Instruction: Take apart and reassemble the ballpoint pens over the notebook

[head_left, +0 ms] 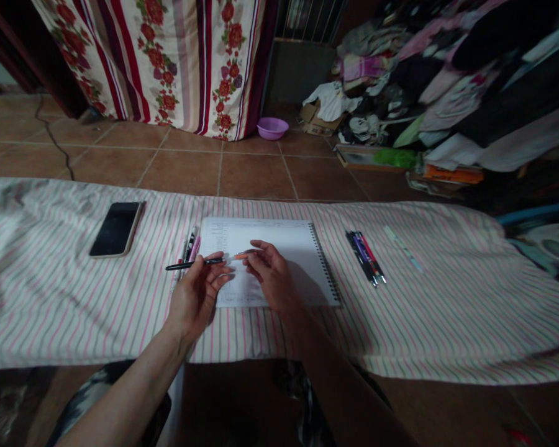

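Observation:
My left hand [196, 290] pinches a black pen [179, 266] between thumb and fingers, with the pen lying nearly level over the left part of a spiral notebook [302, 248]. My right hand [272, 276] is closed on a slim orange piece [240, 256], which points at the pen's right end. A pale, see-through part shows between the two; whether they are joined I cannot tell. Several pens [193, 243] lie along the notebook's left edge, partly hidden by my left hand and the black pen. The notebook is open at a mostly white page with faint print.
A phone [116, 230] lies at the left on the striped cloth [447, 298]. Right of the notebook are several pens [366, 256] in a bunch and a pale green pen [403, 248]. Beyond are a floral curtain [168, 62], a purple basin [272, 128] and heaped clothes [377, 68].

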The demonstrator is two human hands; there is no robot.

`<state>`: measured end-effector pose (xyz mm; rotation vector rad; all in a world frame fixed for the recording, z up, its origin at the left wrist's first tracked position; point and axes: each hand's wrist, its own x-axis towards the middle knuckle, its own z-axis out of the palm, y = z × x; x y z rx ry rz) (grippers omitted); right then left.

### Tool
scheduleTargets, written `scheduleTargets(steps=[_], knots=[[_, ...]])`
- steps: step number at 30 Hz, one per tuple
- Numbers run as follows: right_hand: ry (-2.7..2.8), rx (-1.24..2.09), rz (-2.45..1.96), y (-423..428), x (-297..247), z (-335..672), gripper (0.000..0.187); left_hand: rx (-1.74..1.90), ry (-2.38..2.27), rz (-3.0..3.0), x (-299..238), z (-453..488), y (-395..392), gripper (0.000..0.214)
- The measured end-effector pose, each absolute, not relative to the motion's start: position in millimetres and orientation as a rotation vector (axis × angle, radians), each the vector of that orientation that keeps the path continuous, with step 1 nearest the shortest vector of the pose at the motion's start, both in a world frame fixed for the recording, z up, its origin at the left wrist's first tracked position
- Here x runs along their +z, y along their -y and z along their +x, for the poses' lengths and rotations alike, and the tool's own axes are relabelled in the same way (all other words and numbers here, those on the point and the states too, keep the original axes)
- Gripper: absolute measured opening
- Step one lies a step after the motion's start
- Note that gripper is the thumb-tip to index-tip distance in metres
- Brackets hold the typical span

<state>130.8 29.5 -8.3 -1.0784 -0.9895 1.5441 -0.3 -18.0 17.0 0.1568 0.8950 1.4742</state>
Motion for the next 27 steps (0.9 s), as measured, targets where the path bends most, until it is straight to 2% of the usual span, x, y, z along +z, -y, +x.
scheduleTargets(steps=[3,7,16,27], knots=[[0.877,1.64,-1.078,-27.8,-5.9,128.5,0.037,1.467,-0.904,0.159,17.5,2.2,18.1,0.027],[0.807,1.702,-1.044,-26.7,-3.2,126.8,0.031,1.447,-0.943,0.21,17.0,4.5,18.9,0.024],[0.817,1.712,-1.041,-26.2,-4.8,127.9,0.024,1.421,-0.982,0.312,14.4,4.1,20.1,0.025],[0.839,1.681,-1.063,-26.6,-5.3,126.9,0.024,1.422,-0.989,0.234,17.8,2.4,18.5,0.022]])
